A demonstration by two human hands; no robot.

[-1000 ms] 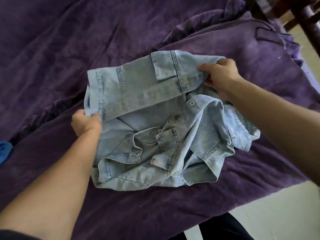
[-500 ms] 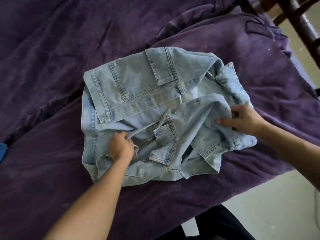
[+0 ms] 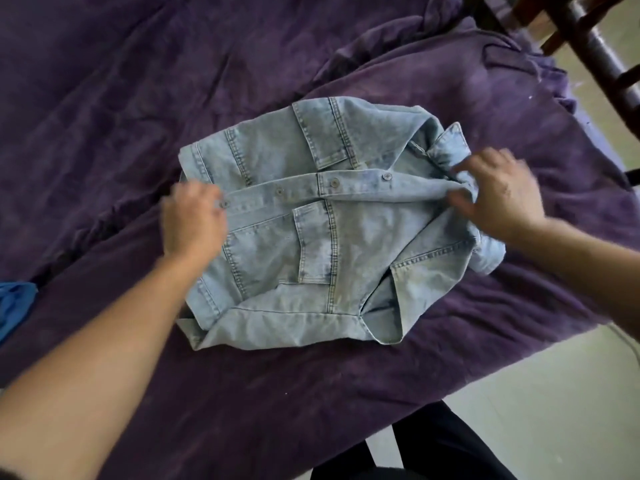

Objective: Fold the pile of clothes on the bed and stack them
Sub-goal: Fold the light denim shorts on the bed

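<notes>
A pale denim jacket (image 3: 332,244) is lying front-up on a purple bed cover (image 3: 138,98), near the edge closest to the person; its two front panels are meeting along the button placket (image 3: 311,188), which is running side to side across the view, tilting slightly away on the right; so the jacket's long axis, hem to collar, is lying crosswise to the person, not pointing away from them.

The left hand (image 3: 194,223) is resting at the hem end of the placket, fingers curled down beside the last button; blur is making it impossible to tell whether it is pinching the cloth or only pressing it. The right hand (image 3: 502,199) is working at the opposite end, thumb and fingers gathering bunched cloth at the collar (image 3: 446,143). Each hand is nearest its own end; neither arm is crossing the other.

Judging from this, any coming fold is depending on that crosswise line, collar end going toward hem end or the reverse.

A blue garment (image 3: 14,303) is showing at the far left edge.
</notes>
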